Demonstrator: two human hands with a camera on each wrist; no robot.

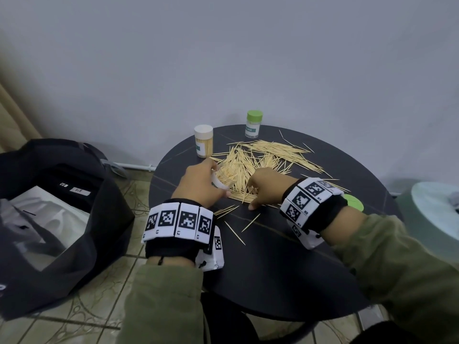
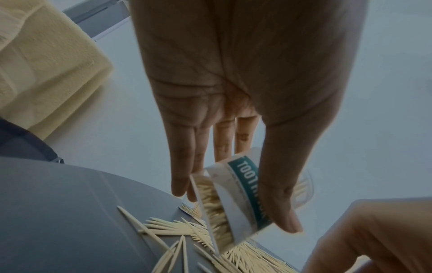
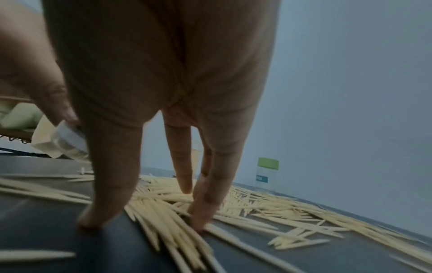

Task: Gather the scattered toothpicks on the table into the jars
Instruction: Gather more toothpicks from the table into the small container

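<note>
On the round dark table (image 1: 285,269), label by label:

Left hand: the left hand (image 1: 202,183) is hovering over the left part of the table, its fingers and thumb wrapping round an open jar (image 1: 224,176) and keeping it tilted with the mouth facing the pile. In the left wrist view the thumb (image 2: 278,194) is lying across the jar's teal label while the fingers (image 2: 184,166) are closing on the far side.

Open jar: the open jar is sitting partly filled with toothpicks, its lower rim hanging just above the table.

Right hand: the right hand (image 1: 269,188) is reaching down beside the jar with fingers spread and nearly straight, gripping nothing. In the right wrist view its fingertips (image 3: 201,219) are pressing on a bundle of toothpicks and the thumb is touching bare table.

Toothpicks: the toothpicks (image 1: 268,155) are lying in a wide heap across the middle of the table, thinning out toward the right edge, with a few strays (image 1: 234,232) lying near the front between the two wrists.

White-lidded jar: the white-lidded jar (image 1: 203,141) is standing upright at the back left edge, looking full.

Green-lidded jar: the green-lidded jar (image 1: 253,124) is standing upright at the back edge, just behind the heap.

Green lid: a loose green lid (image 1: 355,202) is lying flat near the right edge, partly hidden behind the right wrist.
</note>
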